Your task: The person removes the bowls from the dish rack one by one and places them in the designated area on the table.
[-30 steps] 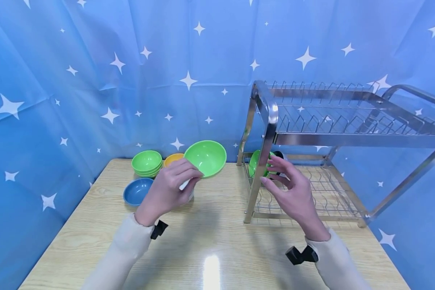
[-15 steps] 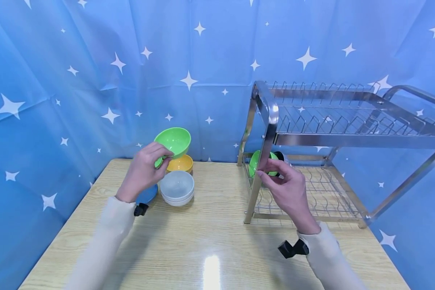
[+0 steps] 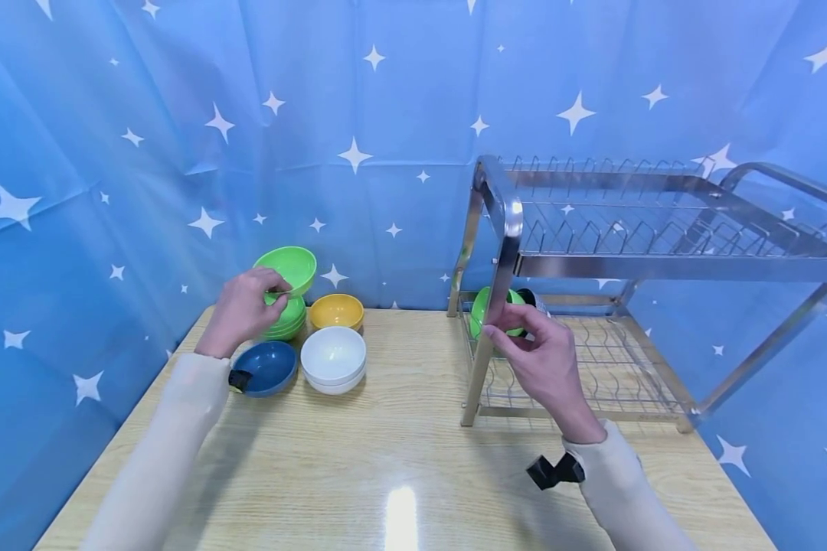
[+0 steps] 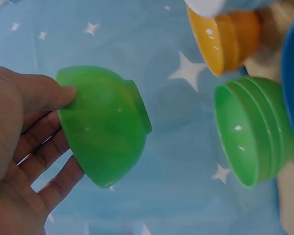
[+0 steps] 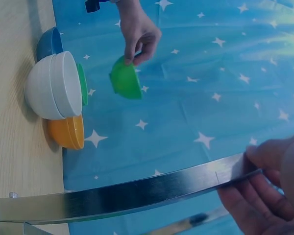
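Note:
My left hand (image 3: pixel 246 310) pinches the rim of a green bowl (image 3: pixel 292 268), thumb on the outside in the left wrist view. That bowl hangs just above a stack of green bowls (image 4: pixel 252 132), apart from it. Below the hand sits a blue bowl (image 3: pixel 270 369). To the right of these stand yellow bowls (image 3: pixel 336 311) and stacked white bowls (image 3: pixel 332 358). My right hand (image 3: pixel 539 360) grips the front left post (image 5: pixel 137 193) of the metal dish rack, thumb on one side and fingers on the other in the right wrist view.
The two-tier dish rack (image 3: pixel 634 266) occupies the right side of the wooden table (image 3: pixel 358 459). On its lower shelf, green bowls (image 3: pixel 480 310) and a dark item (image 3: pixel 529 298) lean at the left end. A blue star-patterned curtain (image 3: pixel 386 115) hangs behind.
My left hand has carried the green bowl leftward, from mid-table to over the green stack. My right hand, spread beside the rack post at first, has closed its fingers on it.

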`<state>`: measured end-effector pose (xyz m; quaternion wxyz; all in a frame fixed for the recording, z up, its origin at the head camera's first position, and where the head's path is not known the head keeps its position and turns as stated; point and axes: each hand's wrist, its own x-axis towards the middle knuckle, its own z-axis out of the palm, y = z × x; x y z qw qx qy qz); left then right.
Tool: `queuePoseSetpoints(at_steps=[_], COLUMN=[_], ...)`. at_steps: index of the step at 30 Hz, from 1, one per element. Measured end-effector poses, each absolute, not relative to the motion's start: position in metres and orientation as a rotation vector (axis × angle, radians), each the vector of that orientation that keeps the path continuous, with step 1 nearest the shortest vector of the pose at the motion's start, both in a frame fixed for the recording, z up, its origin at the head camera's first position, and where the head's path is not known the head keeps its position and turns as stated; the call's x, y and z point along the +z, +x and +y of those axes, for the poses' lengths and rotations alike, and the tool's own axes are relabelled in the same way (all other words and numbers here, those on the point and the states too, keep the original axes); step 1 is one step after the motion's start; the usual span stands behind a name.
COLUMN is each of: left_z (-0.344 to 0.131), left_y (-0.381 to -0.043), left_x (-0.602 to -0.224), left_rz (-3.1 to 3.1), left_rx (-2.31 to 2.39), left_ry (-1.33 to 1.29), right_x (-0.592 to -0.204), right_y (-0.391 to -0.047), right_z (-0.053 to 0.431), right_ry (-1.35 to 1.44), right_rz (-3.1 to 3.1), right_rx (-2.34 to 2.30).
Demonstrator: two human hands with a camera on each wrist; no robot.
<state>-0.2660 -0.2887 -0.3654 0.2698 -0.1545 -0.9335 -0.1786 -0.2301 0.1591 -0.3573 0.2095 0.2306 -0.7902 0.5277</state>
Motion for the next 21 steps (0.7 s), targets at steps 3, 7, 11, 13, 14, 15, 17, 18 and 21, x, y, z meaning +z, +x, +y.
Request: queuePoseSetpoints(at_steps=[3,7,11,13,14,15,17,18,21], left_z=[-0.298,-0.309,-0.318,-0.322,-0.324,-0.325,-0.327,-0.329,-0.331], left_y=[-0.272,-0.278,-0.284,-0.287,-0.289,-0.290,-0.293,-0.295,-0.298], left_x=[-0.370,-0.375,-0.382,-0.386,-0.388,-0.390,-0.394,-0.397,-0.404], left_rz=[-2.552,-2.606,-2.667,-2.712,-2.737,-2.762,-2.813,-2.835,-2.884], left_rx=[-0.477,-0.481,-0.494,-0.497,-0.491,-0.486,-0.475,-0.468,-0.459], left_ry=[-0.395,-0.377,-0.332,-0.302,-0.290,-0.279,-0.256,-0.247,-0.234], right_x=[-0.357,-0.356,-0.357,-0.358,-0.358,-0.358,-0.359,-0.359,-0.358], right_y=[-0.230,-0.230,-0.231,-0.232,-0.232,-0.232,-0.232,-0.232,-0.232], right_z=[0.159,0.159,0.160,0.160,0.160,0.160,0.161,0.161,0.161], right_ry=[0.642,0.644,0.652,0.653,0.652,0.650,0.651,0.651,0.662], right_rz=[-2.202,-2.214,-2.224,-2.223,-2.221,-2.220,-2.217,-2.216,-2.211], right_rx=[1.477,1.491,1.487,1.481,1.480,1.479,1.477,1.477,1.476])
